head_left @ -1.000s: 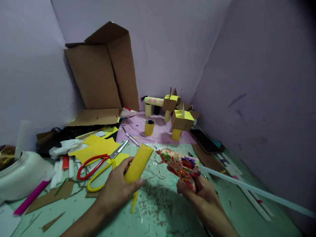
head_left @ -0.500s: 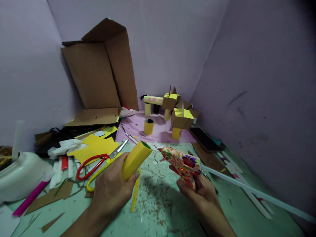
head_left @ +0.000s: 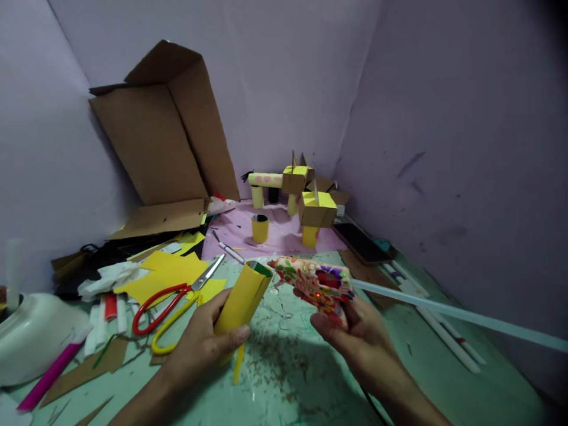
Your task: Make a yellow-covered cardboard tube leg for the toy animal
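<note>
A tilted yellow paper-covered tube [head_left: 242,302] is wrapped by the fingers of my left hand [head_left: 202,337]. Its open upper end shows green inside, and a slit or seam runs down from the rim. My right hand [head_left: 355,331] grips a flower-patterned hot glue gun [head_left: 313,284] by its handle; a small red light glows on its side. The gun's nozzle points left, close beside the tube's upper rim; whether they touch I cannot tell. A long translucent glue stick [head_left: 444,309] sticks out of its back. A narrow yellow strip [head_left: 238,365] lies below the tube.
Red-and-yellow-handled scissors [head_left: 177,302] lie at left on yellow paper [head_left: 164,269]. Behind stand a yellow cup-like tube [head_left: 260,229] and box-headed cardboard figures [head_left: 318,208]. A phone [head_left: 361,242] lies at right. A large cardboard box [head_left: 142,142] leans at back left.
My left hand has turned the tube, so its slit now shows. The glue gun's nozzle and the tube's rim are nearer each other. The whole view has shifted slightly.
</note>
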Action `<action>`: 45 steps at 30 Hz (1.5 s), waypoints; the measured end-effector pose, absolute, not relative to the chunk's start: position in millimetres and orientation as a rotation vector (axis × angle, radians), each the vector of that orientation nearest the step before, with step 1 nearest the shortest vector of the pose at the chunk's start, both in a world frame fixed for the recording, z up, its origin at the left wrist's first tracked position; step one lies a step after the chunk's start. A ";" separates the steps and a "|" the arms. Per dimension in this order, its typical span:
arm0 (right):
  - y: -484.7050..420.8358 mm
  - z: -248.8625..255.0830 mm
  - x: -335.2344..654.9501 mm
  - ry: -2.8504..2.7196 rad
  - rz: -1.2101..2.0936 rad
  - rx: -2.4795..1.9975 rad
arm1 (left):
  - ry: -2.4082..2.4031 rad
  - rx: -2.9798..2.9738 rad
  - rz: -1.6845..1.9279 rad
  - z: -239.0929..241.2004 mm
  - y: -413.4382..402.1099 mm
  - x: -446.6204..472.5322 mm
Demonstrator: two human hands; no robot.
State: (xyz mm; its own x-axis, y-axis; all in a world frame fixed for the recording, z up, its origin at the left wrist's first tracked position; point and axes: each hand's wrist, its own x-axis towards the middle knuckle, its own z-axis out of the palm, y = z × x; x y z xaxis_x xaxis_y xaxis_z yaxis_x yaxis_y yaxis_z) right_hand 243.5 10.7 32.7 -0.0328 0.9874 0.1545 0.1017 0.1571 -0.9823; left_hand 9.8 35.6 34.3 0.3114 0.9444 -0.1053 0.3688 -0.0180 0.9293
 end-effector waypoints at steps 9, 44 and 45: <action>-8.1 35.2 250.0 -1.474 1.088 -1.239 | 1.437 1.675 0.761 33.3 34.9 9.2; -11.5 11.1 244.0 -1.484 0.983 -1.398 | 1.803 1.750 0.682 38.3 28.8 16.7; -11.3 10.8 245.1 -1.494 0.981 -1.400 | 1.806 1.763 0.690 37.7 28.8 16.6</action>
State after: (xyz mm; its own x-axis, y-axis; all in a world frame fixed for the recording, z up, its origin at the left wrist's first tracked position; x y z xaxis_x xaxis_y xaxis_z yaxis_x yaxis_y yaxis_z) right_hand 245.1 -11.3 10.8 -0.0185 0.9977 0.0656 0.3366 0.0680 -0.9392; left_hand 16.6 28.8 37.7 -0.0181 0.9997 -0.0149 0.7353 0.0234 0.6774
